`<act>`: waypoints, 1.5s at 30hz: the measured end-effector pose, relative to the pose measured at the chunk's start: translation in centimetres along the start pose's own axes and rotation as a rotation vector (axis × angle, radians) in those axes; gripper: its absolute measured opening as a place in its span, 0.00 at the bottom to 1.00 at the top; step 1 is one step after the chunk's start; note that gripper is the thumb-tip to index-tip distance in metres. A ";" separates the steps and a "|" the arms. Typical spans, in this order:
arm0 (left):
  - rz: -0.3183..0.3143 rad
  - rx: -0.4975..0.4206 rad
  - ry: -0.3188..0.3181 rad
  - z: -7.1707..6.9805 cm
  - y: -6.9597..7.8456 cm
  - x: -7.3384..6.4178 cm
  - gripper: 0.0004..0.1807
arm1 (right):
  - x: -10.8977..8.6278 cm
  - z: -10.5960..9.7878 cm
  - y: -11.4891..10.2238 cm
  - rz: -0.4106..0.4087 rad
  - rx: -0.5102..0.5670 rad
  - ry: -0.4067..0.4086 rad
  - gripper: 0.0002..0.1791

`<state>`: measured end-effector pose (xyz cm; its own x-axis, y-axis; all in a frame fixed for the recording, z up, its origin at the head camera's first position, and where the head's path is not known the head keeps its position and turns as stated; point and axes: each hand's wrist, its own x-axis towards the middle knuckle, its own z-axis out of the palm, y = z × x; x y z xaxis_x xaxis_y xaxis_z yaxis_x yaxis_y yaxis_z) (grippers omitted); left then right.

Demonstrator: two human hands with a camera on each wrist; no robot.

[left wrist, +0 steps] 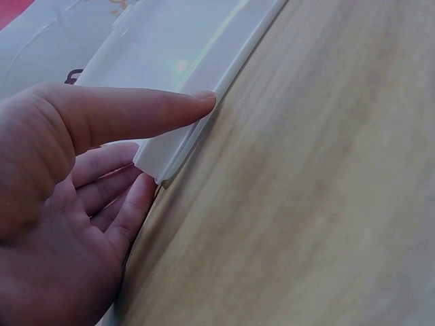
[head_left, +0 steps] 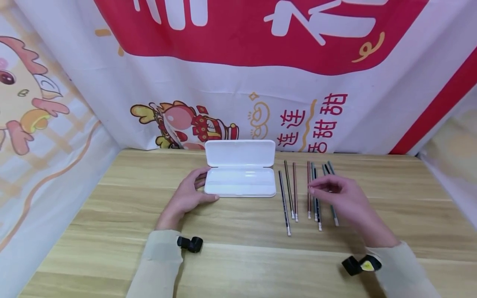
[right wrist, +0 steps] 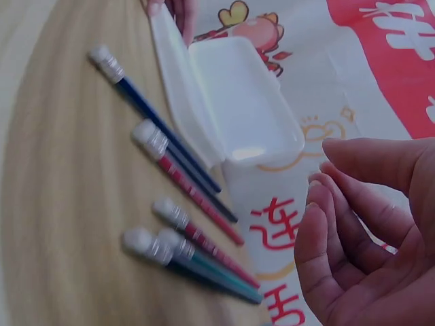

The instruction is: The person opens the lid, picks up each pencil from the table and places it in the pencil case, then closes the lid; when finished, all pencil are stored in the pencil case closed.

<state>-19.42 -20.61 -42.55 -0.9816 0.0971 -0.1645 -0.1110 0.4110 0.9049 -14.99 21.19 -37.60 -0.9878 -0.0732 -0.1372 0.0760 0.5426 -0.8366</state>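
A white pencil case [head_left: 240,182] lies on the wooden table with its lid [head_left: 240,153] raised at the back. My left hand [head_left: 188,194] holds the case at its left end, the thumb [left wrist: 149,112] along the near rim and the other fingers at the side. To the right, several pencils with white erasers lie side by side, erasers towards me, among them a dark blue pencil [head_left: 284,203] and a red pencil [head_left: 295,186]. My right hand [head_left: 340,192] hovers over the right-hand pencils. Its fingers are loosely bent, thumb and fingertips close together with nothing between them.
A printed cloth [head_left: 223,82] hangs along the table's back edge, and another patterned cloth [head_left: 41,136] hangs at the left. Black wrist cameras are strapped over both sleeves. The wooden table [head_left: 238,265] extends in front of the case.
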 end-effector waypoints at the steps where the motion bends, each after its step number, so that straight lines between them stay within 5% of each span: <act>1: -0.002 -0.001 0.001 0.0 0.0 0.0 0.51 | -0.2 -0.2 0.4 0.010 -0.004 0.004 0.23; 25: -0.008 -0.005 0.007 -0.1 -0.4 0.0 0.51 | -2.4 -5.2 8.6 0.189 -0.048 0.034 0.28; 45: -0.034 0.009 0.005 0.0 -0.2 0.1 0.51 | -1.3 -5.8 8.5 0.267 -0.139 -0.008 0.29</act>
<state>-19.52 -20.67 -42.74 -0.9781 0.0787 -0.1929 -0.1425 0.4224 0.8951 -13.80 30.80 -41.47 -0.9344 0.0805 -0.3471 0.3126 0.6527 -0.6901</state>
